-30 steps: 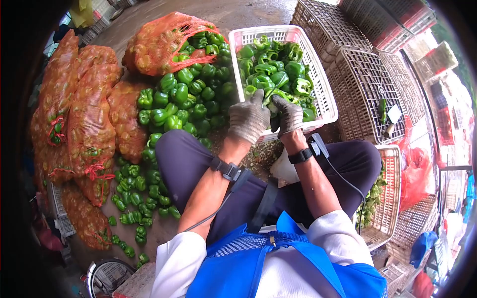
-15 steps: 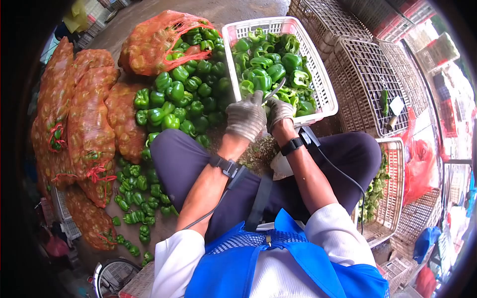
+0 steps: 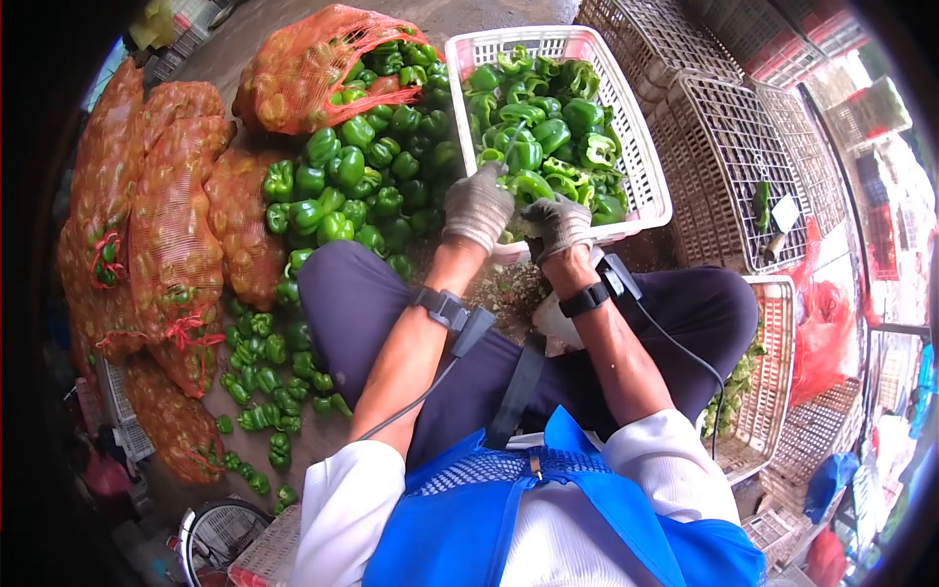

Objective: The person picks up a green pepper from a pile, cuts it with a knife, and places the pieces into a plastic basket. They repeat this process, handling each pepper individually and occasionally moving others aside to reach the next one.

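Note:
Both hands wear dirty pale gloves and work at the near edge of a white plastic crate (image 3: 648,186) full of cut and whole green peppers (image 3: 552,135). My left hand (image 3: 479,207) is closed, its fingers curled round the handle end of a thin blade (image 3: 512,147) that points up over the crate. My right hand (image 3: 561,223) is curled just beside it at the crate's rim; what its fingers hold, if anything, is hidden. Left of the crate, whole green peppers (image 3: 342,166) lie heaped on the ground.
Orange mesh sacks of peppers (image 3: 176,225) stand at the left, and an opened one (image 3: 303,73) lies behind the heap. Stacked crates (image 3: 724,161) rise at the right. A crate with green trimmings (image 3: 775,377) is beside my right knee.
My hands have moved apart slightly, the right one a little lower. The blade now points up more steeply. The view has shifted slightly.

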A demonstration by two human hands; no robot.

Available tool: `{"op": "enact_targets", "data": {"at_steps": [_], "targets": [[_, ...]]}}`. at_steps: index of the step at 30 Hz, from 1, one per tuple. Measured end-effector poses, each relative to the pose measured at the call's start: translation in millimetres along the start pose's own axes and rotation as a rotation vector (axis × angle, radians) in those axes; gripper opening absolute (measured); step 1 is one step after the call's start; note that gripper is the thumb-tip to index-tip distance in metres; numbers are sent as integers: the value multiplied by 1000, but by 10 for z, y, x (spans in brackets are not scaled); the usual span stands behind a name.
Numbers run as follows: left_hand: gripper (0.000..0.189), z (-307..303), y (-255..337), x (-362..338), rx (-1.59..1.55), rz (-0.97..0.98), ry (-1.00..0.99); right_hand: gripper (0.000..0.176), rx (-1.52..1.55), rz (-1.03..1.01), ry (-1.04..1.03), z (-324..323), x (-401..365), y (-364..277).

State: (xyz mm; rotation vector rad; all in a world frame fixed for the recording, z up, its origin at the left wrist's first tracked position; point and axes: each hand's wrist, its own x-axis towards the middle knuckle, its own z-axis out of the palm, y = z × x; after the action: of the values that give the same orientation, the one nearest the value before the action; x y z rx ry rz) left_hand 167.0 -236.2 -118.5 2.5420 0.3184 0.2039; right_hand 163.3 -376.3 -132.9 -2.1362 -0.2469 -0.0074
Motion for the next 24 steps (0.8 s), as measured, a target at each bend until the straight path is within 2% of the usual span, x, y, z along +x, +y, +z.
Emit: {"op": "enact_targets", "data": {"at_steps": [2, 3, 6, 8, 10, 12, 14, 16, 18, 19, 20, 22, 24], "targets": [[30, 1, -51, 52, -103, -16, -4, 23, 1100, 528, 68, 13, -10, -152], [29, -2, -79, 59, -129, -8, 7, 33, 1207, 502, -8, -28, 0, -176], [27, -52, -102, 94, -173, -26, 14, 36, 690, 331, -133, 36, 113, 43], [27, -96, -120, 118, -160, -26, 11, 44, 106, 195, -161, -49, 87, -128], [24, -101, -160, 146, -218, -27, -2, 51, 51, 74, -145, -58, 29, -173], [21, -69, -215, 171, -294, -39, -6, 60, 165, 75, -109, -112, -14, -242], [17, 35, -255, 170, -537, -39, -12, 75, 301, 100, -60, -223, -29, -328], [15, 45, -177, 158, -723, -87, -39, 75, 257, 24, 11, -342, -1, -341], [14, -109, 12, 61, -845, -186, -94, 73, 394, -7, 49, -386, -13, -379], [14, -109, 34, 62, -849, -154, -41, 72, 369, -19, 48, -426, -35, -448], [14, -116, 38, 59, -943, -179, -77, 71, 345, -30, 45, -479, -68, -530], [15, -160, 45, 40, -1127, -231, -150, 72, 312, -38, -53, -582, -100, -656], [18, -292, -5, 75, -944, -132, -167, 73, 315, 17, -197, -650, -119, -633]]}}
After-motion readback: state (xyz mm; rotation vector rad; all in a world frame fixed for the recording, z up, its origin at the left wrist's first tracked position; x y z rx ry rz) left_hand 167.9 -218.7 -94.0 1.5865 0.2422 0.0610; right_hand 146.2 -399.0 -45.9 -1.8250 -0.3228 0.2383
